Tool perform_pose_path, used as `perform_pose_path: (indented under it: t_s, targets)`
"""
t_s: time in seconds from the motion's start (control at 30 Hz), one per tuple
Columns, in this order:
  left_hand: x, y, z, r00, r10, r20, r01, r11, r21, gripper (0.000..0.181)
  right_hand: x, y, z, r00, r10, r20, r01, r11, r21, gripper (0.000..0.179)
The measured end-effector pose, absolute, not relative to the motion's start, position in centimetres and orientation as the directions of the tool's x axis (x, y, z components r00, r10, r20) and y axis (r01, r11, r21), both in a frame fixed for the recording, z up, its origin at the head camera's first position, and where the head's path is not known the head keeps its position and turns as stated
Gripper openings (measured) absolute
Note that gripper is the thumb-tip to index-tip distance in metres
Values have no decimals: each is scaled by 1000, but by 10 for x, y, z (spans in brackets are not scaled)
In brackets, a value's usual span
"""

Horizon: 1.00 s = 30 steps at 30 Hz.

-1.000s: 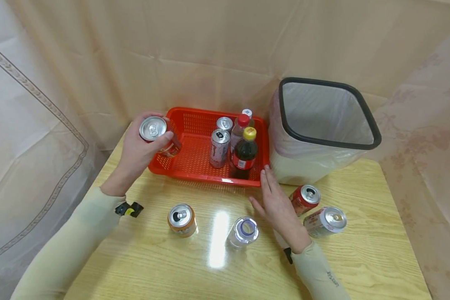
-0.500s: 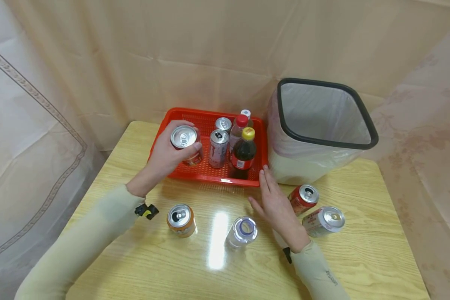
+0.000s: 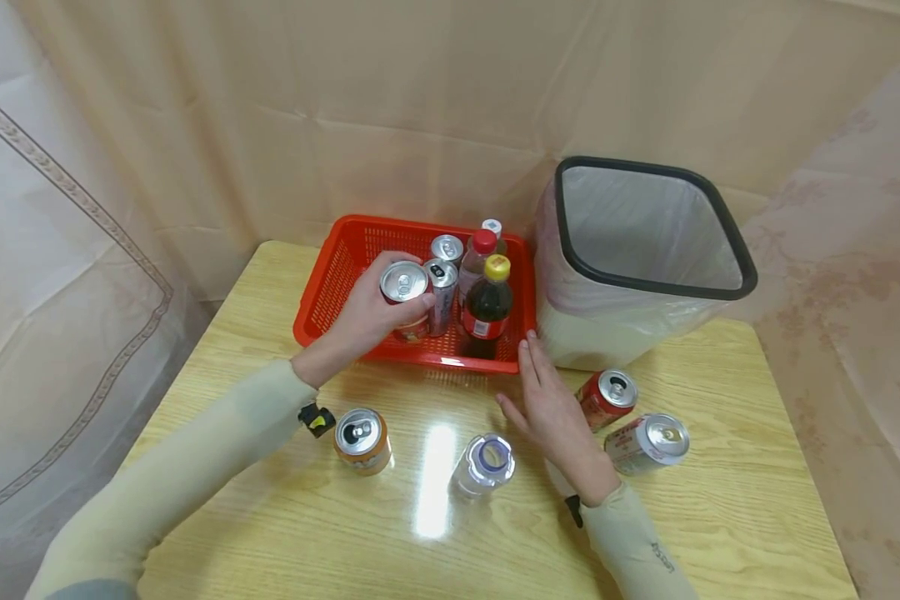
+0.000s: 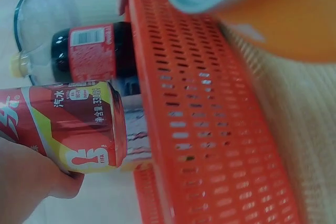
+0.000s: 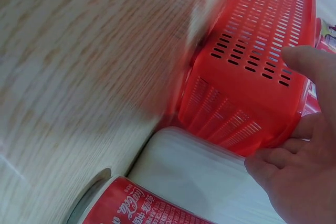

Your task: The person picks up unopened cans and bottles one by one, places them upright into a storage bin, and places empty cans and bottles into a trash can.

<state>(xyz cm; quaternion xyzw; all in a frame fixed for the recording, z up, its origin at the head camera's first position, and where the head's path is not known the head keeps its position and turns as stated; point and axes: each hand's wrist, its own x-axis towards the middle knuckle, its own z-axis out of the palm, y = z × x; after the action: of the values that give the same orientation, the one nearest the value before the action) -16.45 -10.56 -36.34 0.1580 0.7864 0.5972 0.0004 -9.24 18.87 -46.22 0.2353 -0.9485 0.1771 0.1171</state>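
My left hand [image 3: 371, 308] grips a red soda can [image 4: 73, 124] upright over the red plastic basket [image 3: 450, 361]. In the left wrist view its base appears just above the basket's near rim. Close on its right stands a slim patterned can [image 3: 442, 273], partly hidden. Further right in the basket are a yellow-capped cola bottle [image 3: 489, 304], a red-capped bottle [image 3: 483, 242], a white-capped bottle [image 3: 492, 226] and another silver-topped can [image 3: 447, 247]. My right hand [image 3: 558, 417] touches the basket's near right corner with straight fingers, thumb spread.
On the table [image 3: 307, 517] stand an orange can [image 3: 363, 442], a clear uncapped bottle [image 3: 483, 465], a red Coca-Cola can [image 3: 606, 398] and a pale can [image 3: 647, 443]. A lined trash bin [image 3: 600, 325] with a black rim adjoins the basket's right side.
My left hand has carried the red soda can rightward, from the basket's left end to beside the slim can. My right hand stays at the corner.
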Motion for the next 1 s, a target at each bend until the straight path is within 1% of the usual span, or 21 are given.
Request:
perform_pose_path:
  t_s: [0.2,0.47,0.7,0.9,1.0]
  targets:
    - [-169,-98,-370,-953,266,145,216,258,942,52,-91,188,-462,-864,-402,304,-484,829,-279,87]
    - [-175,-98,-373,-944,321,73,182,324,929,55,-90,187,-461,-873,-396,286,-472,834,-285,87]
    - [-178,-100,-378,-940,334,73,190,333,924,50,-88,187,-460,-877,-394,275,-466,837,-287,87]
    - [-177,-95,-385,-939,326,106,240,405,882,60,-86,188,-460,-879,-389,274,-461,839,-288,87]
    - [-174,-91,-389,-945,311,101,237,440,866,65,-86,188,-460,-882,-388,267,-457,841,-290,87]
